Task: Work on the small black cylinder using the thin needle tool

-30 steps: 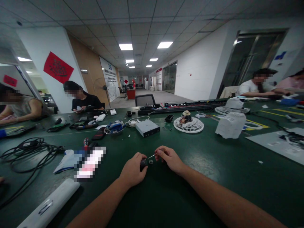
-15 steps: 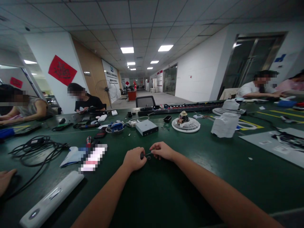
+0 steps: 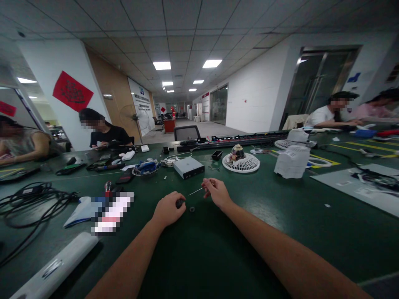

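Observation:
My left hand (image 3: 170,209) is closed around a small dark rounded part (image 3: 179,203), which shows between thumb and fingers just above the table. My right hand (image 3: 216,193) pinches a thin metal rod (image 3: 195,192). The rod's bare end points left and down, apart from the part in my left hand; its other end is hidden by my fingers. Between the two hands, a small dark ring-shaped piece (image 3: 192,209) lies flat on the green table (image 3: 199,257).
Beyond my hands sit a grey disc drive (image 3: 188,167), a small black tray (image 3: 217,155) and a white fan grille with motor (image 3: 240,162). A white housing (image 3: 292,162) stands right. Black cables (image 3: 34,203) and a long white device (image 3: 56,265) lie left. Other people sit around.
My right hand has moved up and away from my left, drawing the rod clear of the dark part. The ring-shaped piece now shows uncovered. The view has turned slightly right.

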The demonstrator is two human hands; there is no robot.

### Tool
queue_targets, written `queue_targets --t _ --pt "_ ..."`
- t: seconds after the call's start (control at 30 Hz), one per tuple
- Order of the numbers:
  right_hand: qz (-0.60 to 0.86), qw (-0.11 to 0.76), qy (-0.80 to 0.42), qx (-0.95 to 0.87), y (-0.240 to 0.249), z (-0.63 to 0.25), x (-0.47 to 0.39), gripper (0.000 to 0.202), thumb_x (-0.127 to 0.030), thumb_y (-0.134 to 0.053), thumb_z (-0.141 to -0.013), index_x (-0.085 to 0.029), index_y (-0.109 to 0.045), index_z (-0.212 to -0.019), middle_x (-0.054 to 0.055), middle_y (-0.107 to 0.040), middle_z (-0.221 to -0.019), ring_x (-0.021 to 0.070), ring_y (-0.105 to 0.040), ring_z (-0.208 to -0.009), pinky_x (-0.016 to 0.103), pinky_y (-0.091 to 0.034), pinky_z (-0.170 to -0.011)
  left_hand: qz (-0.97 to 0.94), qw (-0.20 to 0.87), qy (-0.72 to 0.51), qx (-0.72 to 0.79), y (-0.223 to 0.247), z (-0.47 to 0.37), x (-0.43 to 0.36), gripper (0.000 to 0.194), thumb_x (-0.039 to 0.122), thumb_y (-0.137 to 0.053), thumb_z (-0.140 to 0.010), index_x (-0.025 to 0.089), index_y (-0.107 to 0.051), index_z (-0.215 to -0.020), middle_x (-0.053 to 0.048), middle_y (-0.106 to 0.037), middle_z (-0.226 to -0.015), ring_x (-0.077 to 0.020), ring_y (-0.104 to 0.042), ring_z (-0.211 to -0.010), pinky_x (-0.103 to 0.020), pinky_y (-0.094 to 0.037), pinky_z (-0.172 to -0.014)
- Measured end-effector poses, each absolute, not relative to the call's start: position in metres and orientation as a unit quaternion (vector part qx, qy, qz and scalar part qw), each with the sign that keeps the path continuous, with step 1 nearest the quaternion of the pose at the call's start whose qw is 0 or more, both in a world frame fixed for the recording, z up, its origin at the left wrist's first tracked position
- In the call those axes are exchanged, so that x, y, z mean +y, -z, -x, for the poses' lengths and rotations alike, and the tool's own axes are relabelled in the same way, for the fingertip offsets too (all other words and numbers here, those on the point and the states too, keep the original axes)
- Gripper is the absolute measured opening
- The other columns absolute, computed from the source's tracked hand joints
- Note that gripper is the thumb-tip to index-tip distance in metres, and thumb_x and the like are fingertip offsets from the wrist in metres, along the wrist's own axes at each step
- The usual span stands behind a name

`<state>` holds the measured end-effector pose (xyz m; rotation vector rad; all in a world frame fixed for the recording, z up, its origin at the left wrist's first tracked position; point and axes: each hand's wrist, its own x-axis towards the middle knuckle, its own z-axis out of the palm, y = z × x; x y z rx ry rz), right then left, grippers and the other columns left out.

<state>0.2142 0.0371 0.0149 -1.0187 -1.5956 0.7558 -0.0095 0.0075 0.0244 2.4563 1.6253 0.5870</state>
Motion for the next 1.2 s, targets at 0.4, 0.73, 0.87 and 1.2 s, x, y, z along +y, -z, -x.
queue_targets --t 0.4,0.73,0.87,1.2 --pt "0.453 0.303 -0.043 -0.837 -0.033 -0.181 -0.006 0.016 -0.034 -0.057 -0.093 -0.020 -0.062 -0.096 0.010 -0.064 -0.095 0.0260 -0.059 -0.091 0.039 -0.047 -0.083 -0.794 0.064 -0.189 0.574 -0.025 0.013 0.005 0.016 0.033 -0.062 -0.084 0.023 -0.068 -0.096 -0.005 -0.067 -0.101 -0.0232 -0.065 -0.093 -0.032 -0.049 -0.078" --pt "0.454 0.150 -0.069 -0.875 -0.028 -0.180 -0.005 0.010 -0.024 -0.062 -0.090 -0.018 -0.064 -0.098 0.010 -0.070 -0.096 0.0259 -0.064 -0.092 0.035 -0.046 -0.078 -0.821 0.086 -0.165 0.540 -0.026 0.016 0.000 0.026 0.027 -0.062 -0.081 0.024 -0.065 -0.107 -0.005 -0.064 -0.110 -0.0231 -0.065 -0.092 -0.034 -0.049 -0.079" --pt "0.448 0.174 -0.089 -0.872 -0.029 -0.184 -0.002 0.010 -0.024 -0.066 -0.087 -0.019 -0.064 -0.095 0.007 -0.069 -0.093 0.0232 -0.063 -0.088 0.032 -0.045 -0.075 -0.825 0.092 -0.169 0.531 -0.024 0.015 0.001 0.030 0.027 -0.063 -0.081 0.023 -0.064 -0.111 -0.006 -0.062 -0.112 -0.0231 -0.065 -0.096 -0.034 -0.049 -0.084" --pt "0.414 0.263 -0.098 -0.866 -0.032 -0.184 -0.003 0.013 -0.019 -0.066 -0.087 -0.020 -0.067 -0.100 0.005 -0.069 -0.095 0.0212 -0.060 -0.095 0.033 -0.044 -0.084 -0.834 0.120 -0.197 0.501 -0.024 0.007 -0.003 0.023 0.023 -0.065 -0.080 0.020 -0.064 -0.103 -0.008 -0.059 -0.111 -0.0231 -0.063 -0.097 -0.032 -0.051 -0.083"
